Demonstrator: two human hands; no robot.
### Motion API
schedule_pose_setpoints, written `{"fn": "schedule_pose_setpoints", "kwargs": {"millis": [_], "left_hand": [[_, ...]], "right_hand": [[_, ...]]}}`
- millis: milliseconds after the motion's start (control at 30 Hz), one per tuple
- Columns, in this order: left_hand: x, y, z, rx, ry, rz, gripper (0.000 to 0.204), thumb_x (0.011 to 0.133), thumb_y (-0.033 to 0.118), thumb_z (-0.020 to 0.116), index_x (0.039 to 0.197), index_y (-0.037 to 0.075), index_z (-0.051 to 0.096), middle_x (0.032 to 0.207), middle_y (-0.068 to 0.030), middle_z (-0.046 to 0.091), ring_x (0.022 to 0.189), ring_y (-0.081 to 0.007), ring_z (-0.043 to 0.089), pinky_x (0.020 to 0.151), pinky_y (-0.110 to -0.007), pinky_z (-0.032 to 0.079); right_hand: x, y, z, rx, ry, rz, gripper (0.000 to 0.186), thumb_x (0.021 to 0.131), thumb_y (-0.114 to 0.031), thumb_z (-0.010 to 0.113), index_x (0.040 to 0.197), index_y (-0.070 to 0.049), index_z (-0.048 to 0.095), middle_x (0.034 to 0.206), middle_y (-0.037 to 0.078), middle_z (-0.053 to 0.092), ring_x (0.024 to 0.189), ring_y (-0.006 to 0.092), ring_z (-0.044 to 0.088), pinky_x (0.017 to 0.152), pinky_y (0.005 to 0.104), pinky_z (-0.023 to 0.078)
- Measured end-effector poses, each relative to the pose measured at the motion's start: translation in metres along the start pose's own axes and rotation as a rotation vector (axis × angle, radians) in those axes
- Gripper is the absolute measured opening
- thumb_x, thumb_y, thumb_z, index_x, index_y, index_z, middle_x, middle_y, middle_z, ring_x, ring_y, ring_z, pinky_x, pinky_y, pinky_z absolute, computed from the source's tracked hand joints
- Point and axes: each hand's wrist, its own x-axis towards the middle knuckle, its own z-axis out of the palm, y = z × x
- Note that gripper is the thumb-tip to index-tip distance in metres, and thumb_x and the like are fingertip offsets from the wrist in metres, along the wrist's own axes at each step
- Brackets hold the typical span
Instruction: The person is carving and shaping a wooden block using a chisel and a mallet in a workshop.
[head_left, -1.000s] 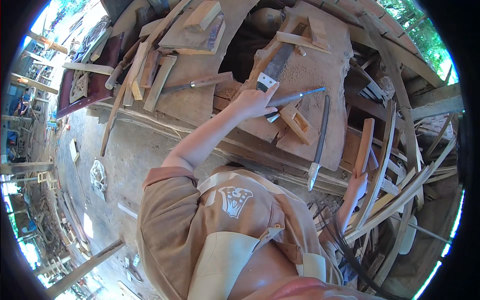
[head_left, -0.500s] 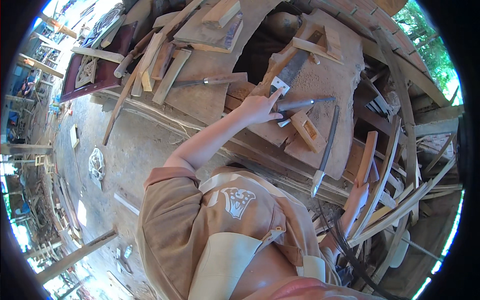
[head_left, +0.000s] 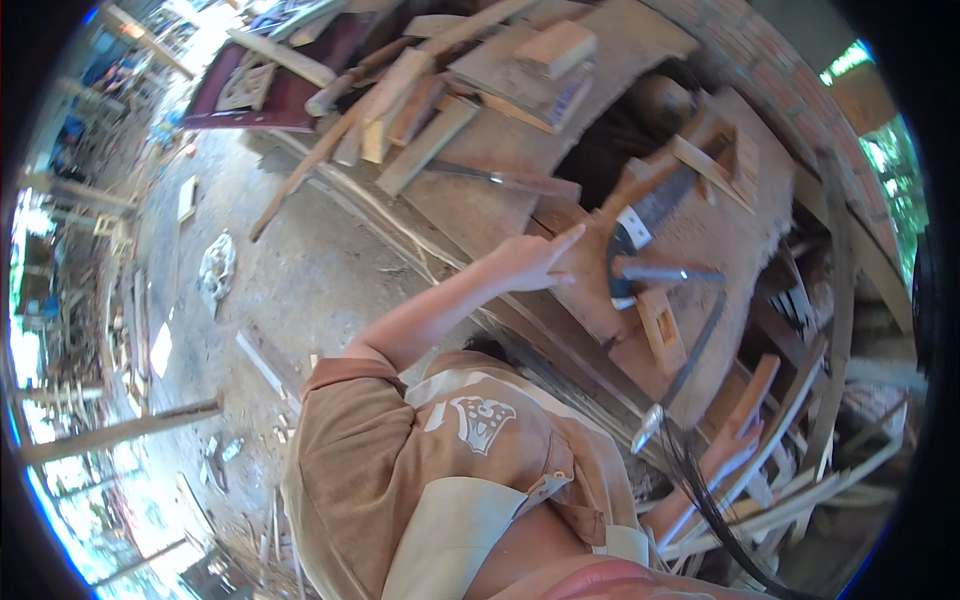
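Observation:
My left hand (head_left: pixel 530 262) is over the workbench edge, index finger and thumb stretched out, holding nothing. Right of its fingertips lies a handsaw (head_left: pixel 625 250) with a dark handle and a white plate, its blade running away on the sawdust. Across the handle lies a chisel-like tool (head_left: pixel 665 271) with a wooden handle. Nearer me are a wooden block with a slot (head_left: pixel 661 330) and a long dark blade (head_left: pixel 697 350) with a pale end. My right hand (head_left: pixel 733 450), slightly blurred, is low at the right, fingers apart beside a reddish wooden strip (head_left: pixel 755 390); contact is unclear.
Wood offcuts (head_left: pixel 555 50) and another wooden-handled tool (head_left: pixel 530 185) lie on the bench's left part. A dark gap splits the benchtop. Loose lumber (head_left: pixel 800 500) crowds the right side. On the floor at left lies a crumpled pale bag (head_left: pixel 215 270).
My left hand has drawn back leftward from the saw handle its finger was touching. My right hand's fingers look more spread beside the wooden strip. The whole view has turned and shifted.

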Motion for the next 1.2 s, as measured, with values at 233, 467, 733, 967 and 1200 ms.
{"fn": "schedule_pose_setpoints", "kwargs": {"millis": [233, 467, 733, 967, 1200], "left_hand": [[-0.041, -0.032, -0.023, -0.213, 0.105, -0.087, 0.075, 0.080, 0.042, 0.057, 0.138, 0.019, 0.016, 0.067, -0.0141, 0.060, 0.062, -0.0342, 0.059, 0.058, -0.042, 0.046], [-0.071, -0.084, -0.043, -0.302, 0.139, -0.195, 0.074, 0.082, 0.039, 0.057, 0.138, 0.017, 0.016, 0.073, -0.0176, 0.061, 0.070, -0.0352, 0.060, 0.064, -0.041, 0.047], [-0.064, -0.149, -0.092, -0.348, 0.157, -0.182, 0.073, 0.082, 0.037, 0.057, 0.138, 0.015, 0.016, 0.077, -0.0170, 0.063, 0.074, -0.0355, 0.061, 0.066, -0.041, 0.047], [-0.047, -0.191, -0.129, -0.411, 0.181, -0.129, 0.069, 0.081, 0.034, 0.059, 0.136, 0.013, 0.023, 0.074, -0.0127, 0.061, 0.069, -0.0286, 0.060, 0.062, -0.037, 0.046], [-0.015, -0.231, -0.122, -0.478, 0.250, -0.014, 0.051, 0.079, 0.030, 0.062, 0.121, 0.006, 0.046, 0.070, -0.0102, 0.059, 0.064, -0.0228, 0.059, 0.058, -0.032, 0.045]], "right_hand": [[0.060, -0.124, 0.005, 0.450, 0.067, -0.136, 0.045, 0.085, -0.021, 0.059, 0.122, -0.001, 0.044, 0.105, 0.014, 0.054, 0.087, 0.0217, 0.052, 0.075, 0.0315, 0.045], [0.075, -0.279, 0.048, 0.855, -0.270, -0.342, 0.055, 0.083, -0.010, 0.059, 0.131, -0.007, 0.034, 0.106, 0.010, 0.053, 0.080, 0.0175, 0.049, 0.073, 0.0328, 0.042], [0.080, -0.462, 0.057, 0.776, -0.458, -0.574, 0.061, 0.082, -0.014, 0.060, 0.135, -0.009, 0.029, 0.106, 0.011, 0.051, 0.081, 0.0190, 0.048, 0.075, 0.0339, 0.043], [0.135, -0.560, 0.146, 0.578, -0.334, -0.411, 0.081, 0.079, -0.047, 0.059, 0.135, -0.001, 0.022, 0.131, 0.022, 0.035, 0.115, 0.0347, 0.042, 0.096, 0.0403, 0.036], [0.155, -0.606, 0.193, 0.501, -0.454, -0.141, 0.098, 0.069, -0.064, 0.057, 0.131, 0.005, 0.027, 0.132, 0.026, 0.032, 0.122, 0.0370, 0.034, 0.100, 0.0404, 0.030]]}}
